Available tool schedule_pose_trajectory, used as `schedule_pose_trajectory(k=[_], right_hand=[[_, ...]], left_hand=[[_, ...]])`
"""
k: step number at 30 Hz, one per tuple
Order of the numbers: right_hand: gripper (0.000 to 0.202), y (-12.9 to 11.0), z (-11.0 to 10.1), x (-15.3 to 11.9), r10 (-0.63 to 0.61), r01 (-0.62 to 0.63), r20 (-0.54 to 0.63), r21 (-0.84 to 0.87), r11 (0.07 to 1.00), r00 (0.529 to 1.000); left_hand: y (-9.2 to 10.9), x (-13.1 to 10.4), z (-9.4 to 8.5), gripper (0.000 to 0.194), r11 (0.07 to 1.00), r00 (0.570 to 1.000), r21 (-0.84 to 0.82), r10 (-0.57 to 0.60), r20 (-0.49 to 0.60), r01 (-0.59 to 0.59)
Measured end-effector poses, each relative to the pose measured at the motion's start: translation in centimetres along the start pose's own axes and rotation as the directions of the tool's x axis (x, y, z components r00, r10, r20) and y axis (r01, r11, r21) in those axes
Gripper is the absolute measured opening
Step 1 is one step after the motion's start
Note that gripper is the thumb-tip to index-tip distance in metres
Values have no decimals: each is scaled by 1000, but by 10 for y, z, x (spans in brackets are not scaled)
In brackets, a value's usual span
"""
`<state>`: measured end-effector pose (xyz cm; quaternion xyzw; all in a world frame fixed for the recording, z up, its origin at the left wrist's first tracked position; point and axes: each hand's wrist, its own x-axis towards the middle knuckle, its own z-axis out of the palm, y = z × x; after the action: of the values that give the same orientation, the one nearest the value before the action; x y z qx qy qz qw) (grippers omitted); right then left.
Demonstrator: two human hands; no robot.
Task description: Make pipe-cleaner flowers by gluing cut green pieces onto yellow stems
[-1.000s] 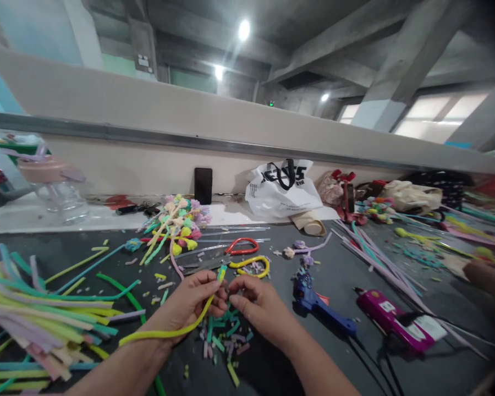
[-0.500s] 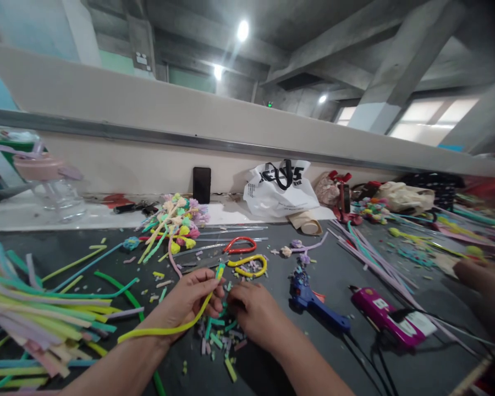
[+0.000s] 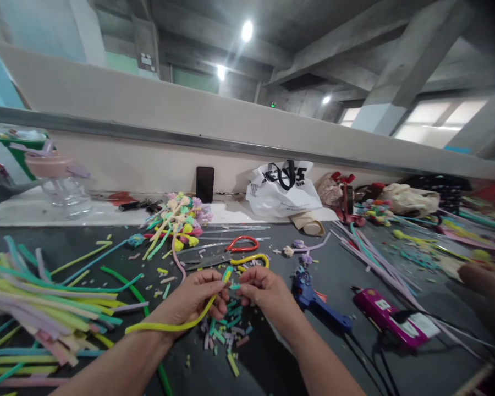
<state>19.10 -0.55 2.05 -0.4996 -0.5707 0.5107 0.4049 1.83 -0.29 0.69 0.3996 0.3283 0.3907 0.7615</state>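
My left hand point(image 3: 200, 291) is closed on a yellow pipe cleaner point(image 3: 169, 327), which trails back over the wrist. Teal and yellow short pieces sit at its upper tip. Close beside it, my right hand point(image 3: 266, 291) pinches a short teal piece point(image 3: 235, 286) near that tip. Below the hands lies a pile of short cut pieces point(image 3: 226, 330) in teal, lilac and yellow. Just beyond the fingers are scissors point(image 3: 243, 243) with one red and one yellow handle, partly hidden by my right hand.
Long pipe cleaners point(image 3: 45, 308) are heaped at the left. A bunch of fuzzy flowers point(image 3: 179, 217), a phone point(image 3: 205, 184) and a white bag point(image 3: 282, 190) stand behind. On the right are a blue glue gun point(image 3: 322, 305), a magenta tool point(image 3: 390, 316) with cords, and another person's hand point(image 3: 476, 278).
My right hand has risen from the pile of cut pieces, now with a short teal piece between its fingers, beside the yellow pipe cleaner's tip. The view has shifted slightly.
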Motion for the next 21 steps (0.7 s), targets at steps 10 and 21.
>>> schedule_pose_trajectory(k=[10, 21], right_hand=[[11, -3, -15, -5, -241, 211, 9, -512, 833, 971], [14, -9, -12, -7, -465, 384, 112, -744, 546, 878]], left_hand=[[-11, 6, -5, 14, 986, 1000, 166, -14, 24, 10], [-5, 2, -6, 16, 929, 996, 367, -64, 59, 38]])
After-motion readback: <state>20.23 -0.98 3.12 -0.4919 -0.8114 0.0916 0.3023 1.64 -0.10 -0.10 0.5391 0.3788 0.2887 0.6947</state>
